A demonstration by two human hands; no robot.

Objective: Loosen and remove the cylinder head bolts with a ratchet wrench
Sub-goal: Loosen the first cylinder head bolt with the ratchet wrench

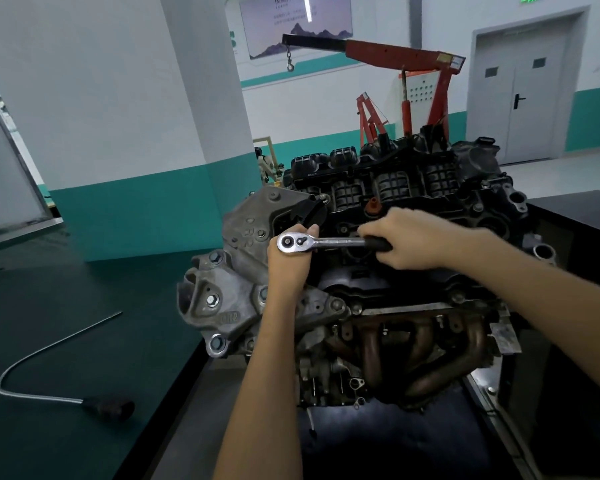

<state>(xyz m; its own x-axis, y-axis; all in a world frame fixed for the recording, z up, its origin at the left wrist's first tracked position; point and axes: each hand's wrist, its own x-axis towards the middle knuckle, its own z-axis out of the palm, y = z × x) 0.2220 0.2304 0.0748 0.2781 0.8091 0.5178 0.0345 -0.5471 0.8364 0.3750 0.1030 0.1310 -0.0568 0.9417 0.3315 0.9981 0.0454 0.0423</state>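
A chrome ratchet wrench point(321, 242) with a black grip lies level over the near left part of the engine's cylinder head point(361, 216). My left hand point(288, 265) sits under the wrench's round head, fingers wrapped around what is below it; the bolt and socket are hidden there. My right hand point(420, 237) is closed around the black grip at the wrench's right end. Both forearms reach in from the bottom of the view.
The engine point(378, 306) stands on a dark stand, with a rusty exhaust manifold point(413, 351) facing me and a grey bracket point(229, 296) at its left. A bent metal rod with a black handle point(49, 386) lies on the green floor. A red engine crane point(406, 74) stands behind.
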